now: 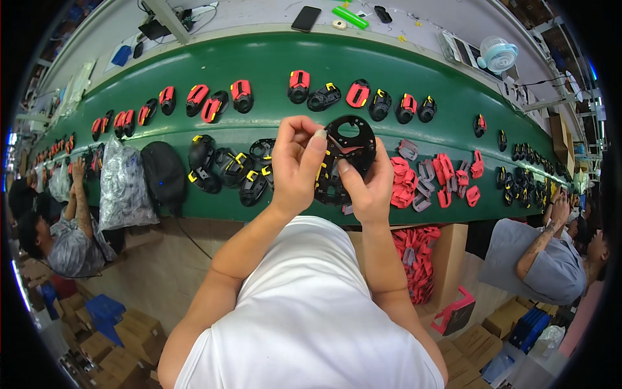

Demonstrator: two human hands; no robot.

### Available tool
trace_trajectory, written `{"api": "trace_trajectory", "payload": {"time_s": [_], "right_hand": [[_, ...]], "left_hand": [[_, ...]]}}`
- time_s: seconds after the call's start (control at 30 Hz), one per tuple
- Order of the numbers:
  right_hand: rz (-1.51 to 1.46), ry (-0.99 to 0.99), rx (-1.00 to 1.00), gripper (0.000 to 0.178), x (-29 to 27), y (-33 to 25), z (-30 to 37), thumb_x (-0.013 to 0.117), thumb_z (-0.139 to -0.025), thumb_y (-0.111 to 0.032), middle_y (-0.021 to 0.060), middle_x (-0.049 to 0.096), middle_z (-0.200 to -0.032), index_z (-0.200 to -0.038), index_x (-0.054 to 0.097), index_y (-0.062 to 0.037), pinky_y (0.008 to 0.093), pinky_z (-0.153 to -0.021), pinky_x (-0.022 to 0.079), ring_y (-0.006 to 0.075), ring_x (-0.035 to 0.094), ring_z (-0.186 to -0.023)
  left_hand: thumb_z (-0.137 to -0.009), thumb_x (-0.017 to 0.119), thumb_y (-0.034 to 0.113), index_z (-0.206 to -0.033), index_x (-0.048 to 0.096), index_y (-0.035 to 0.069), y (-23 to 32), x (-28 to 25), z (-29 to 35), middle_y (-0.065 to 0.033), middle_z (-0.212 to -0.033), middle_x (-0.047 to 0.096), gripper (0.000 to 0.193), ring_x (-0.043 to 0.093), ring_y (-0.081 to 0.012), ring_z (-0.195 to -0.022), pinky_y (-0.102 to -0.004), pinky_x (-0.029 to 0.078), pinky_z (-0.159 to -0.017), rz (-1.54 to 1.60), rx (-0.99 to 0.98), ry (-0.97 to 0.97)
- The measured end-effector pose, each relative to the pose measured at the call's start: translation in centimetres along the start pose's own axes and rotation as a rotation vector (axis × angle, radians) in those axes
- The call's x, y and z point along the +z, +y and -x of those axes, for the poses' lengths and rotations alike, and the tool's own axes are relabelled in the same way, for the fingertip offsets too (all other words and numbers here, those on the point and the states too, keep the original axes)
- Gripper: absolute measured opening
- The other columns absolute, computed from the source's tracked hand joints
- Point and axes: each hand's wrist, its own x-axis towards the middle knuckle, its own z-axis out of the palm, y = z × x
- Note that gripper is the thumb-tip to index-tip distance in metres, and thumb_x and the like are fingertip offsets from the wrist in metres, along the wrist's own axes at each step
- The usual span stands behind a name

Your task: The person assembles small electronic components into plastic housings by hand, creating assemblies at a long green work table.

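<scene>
In front of my chest, my right hand [368, 188] grips a black plastic shell [364, 152] with a round hole near its far end. The right thumb presses on the shell's inner side, beside a small reddish piece. Thumb and fingertips of my left hand [298, 162] are pinched together at the shell's left edge; whatever lies between them is too small to make out. Black shells with yellow tabs [234, 165] lie on the green bench left of my hands. To the right are loose red plastic pieces [403, 183] and grey plastic pieces [424, 176].
Red-and-black assembled units [241, 96] line the far strip of the green bench [259, 55]. Left stand a black bag-like object [163, 174] and a clear plastic bag [123, 185]. A carton of red pieces [448, 275] sits below the front edge. People work on both sides.
</scene>
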Motion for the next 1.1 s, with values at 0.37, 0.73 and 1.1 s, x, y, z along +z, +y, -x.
{"api": "trace_trajectory", "payload": {"time_s": [0.37,0.73,1.1], "right_hand": [[0.123,0.066,-0.085,0.016,-0.5,1.3,-0.2,0.055,-0.074,-0.005,0.0039,0.053,-0.079,-0.087,0.048,0.0016,0.0221,-0.066,0.042,0.0077,0.047,-0.072],[0.040,0.074,0.140,0.021,-0.9,4.2,-2.3,0.063,-0.077,-0.005,0.0056,0.056,-0.087,-0.092,0.050,-0.0002,0.0222,-0.074,0.044,0.0090,0.053,-0.083],[0.853,-0.549,-0.179,0.056,-1.3,10.7,-9.3,0.068,-0.067,-0.012,0.0138,0.044,-0.130,-0.120,0.051,-0.0083,0.0447,-0.103,0.029,0.0294,0.036,-0.127]], "left_hand": [[-0.090,0.054,0.018,-0.096,0.046,0.002,-0.2,0.5,-0.9,-0.0009,-0.081,0.052,0.019,0.046,-0.0031,-0.071,-0.0183,0.040,-0.064,0.241,-0.230,0.040],[-0.092,0.051,0.029,-0.105,0.051,0.002,-3.9,-4.0,-3.4,-0.0025,-0.089,0.056,0.030,0.052,-0.0059,-0.078,-0.0207,0.044,-0.068,0.041,-0.376,-0.055],[-0.082,0.064,0.025,-0.112,0.055,0.003,-12.3,-15.5,-12.0,-0.0077,-0.102,0.061,0.038,0.061,-0.0144,-0.092,-0.0265,0.052,-0.073,0.015,-0.909,-0.159]]}}
